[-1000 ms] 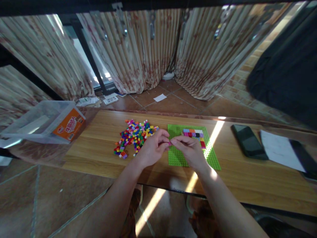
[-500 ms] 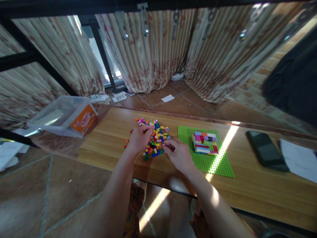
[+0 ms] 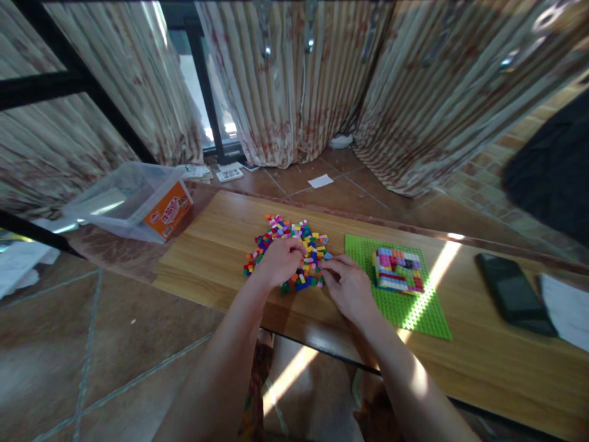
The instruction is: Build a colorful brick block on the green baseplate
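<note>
A loose pile of small multicoloured toy bricks (image 3: 315,240) lies spread on the wooden table. My left hand (image 3: 280,261) reaches over the middle of it, fingers curled down and closed; whatever is between the fingertips is hidden. At the pile's right edge, my right hand (image 3: 348,287) has thumb and forefinger pinched together among the bricks, and what they grip is too small to make out. Just right of that hand is a green studded baseplate (image 3: 414,316). A low rectangular build of coloured bricks (image 3: 398,270) sits on it, with a gap in its top layer.
A black phone (image 3: 513,291) and a white paper (image 3: 568,310) lie at the table's right. On the floor beyond the left end stands a clear plastic box (image 3: 124,205) with an orange label. Striped curtains (image 3: 294,92) hang behind. Dark cloth (image 3: 552,166) shows at far right.
The view has turned slightly left, so everything sits farther right in it. My left hand has moved a little right and lower over the pile. My right hand stays at the pile's right edge.
</note>
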The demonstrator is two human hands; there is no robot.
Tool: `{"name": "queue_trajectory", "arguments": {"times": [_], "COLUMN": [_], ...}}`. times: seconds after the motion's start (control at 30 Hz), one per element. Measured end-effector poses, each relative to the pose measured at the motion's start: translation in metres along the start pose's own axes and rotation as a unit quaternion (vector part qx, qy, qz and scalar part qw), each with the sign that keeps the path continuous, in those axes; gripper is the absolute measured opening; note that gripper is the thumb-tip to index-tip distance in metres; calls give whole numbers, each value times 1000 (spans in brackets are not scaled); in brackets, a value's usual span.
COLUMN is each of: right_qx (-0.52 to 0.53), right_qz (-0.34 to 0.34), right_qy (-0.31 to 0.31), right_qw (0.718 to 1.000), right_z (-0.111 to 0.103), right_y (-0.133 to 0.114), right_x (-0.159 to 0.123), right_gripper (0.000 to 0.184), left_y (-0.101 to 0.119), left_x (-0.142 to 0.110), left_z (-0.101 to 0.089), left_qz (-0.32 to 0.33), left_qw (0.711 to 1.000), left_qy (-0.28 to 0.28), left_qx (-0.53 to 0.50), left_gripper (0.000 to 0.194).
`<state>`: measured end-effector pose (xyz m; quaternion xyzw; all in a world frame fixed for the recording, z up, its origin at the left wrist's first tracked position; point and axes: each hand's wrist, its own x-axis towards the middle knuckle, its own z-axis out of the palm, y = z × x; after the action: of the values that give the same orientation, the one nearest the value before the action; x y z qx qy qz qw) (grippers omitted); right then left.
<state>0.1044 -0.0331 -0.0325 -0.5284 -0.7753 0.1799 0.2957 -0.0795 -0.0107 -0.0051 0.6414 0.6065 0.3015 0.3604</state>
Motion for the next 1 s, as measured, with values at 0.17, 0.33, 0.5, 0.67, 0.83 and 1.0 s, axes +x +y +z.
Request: {"name": "queue_trajectory", "arguments": {"times": [0.17, 0.33, 0.5, 0.67, 0.83, 1.0], "right_qx": [26, -7, -58, -63, -52, -85], "right_qz": [-2, 9, 0, 34, 88, 140], "right_qy": [1, 18, 18, 30, 28, 23], "right_qw": [1000, 1000, 998, 997, 994, 986], "right_z": [-3, -2, 3, 8, 13, 15], "right_y": [6, 3, -6, -11, -15, -26], "right_x": [1, 1, 0, 2, 7, 8], "right_gripper": [23, 21, 19, 18, 16, 15], "left_y": [1, 1, 4, 11, 14, 15], "left_x": [-1, -1, -1, -1, -3, -2], "left_z": [-1, 0, -1, -3, -3, 0], "left_qz": [-17, -35, -4, 20, 23, 19], "left_qw": [999, 999, 1000, 997, 996, 994], "left_qy": [-19, -20, -11, -10, -23, -31], "left_qx": [23, 15, 28, 71, 87, 102], "left_gripper": [28, 29, 25, 27, 29, 27]}}
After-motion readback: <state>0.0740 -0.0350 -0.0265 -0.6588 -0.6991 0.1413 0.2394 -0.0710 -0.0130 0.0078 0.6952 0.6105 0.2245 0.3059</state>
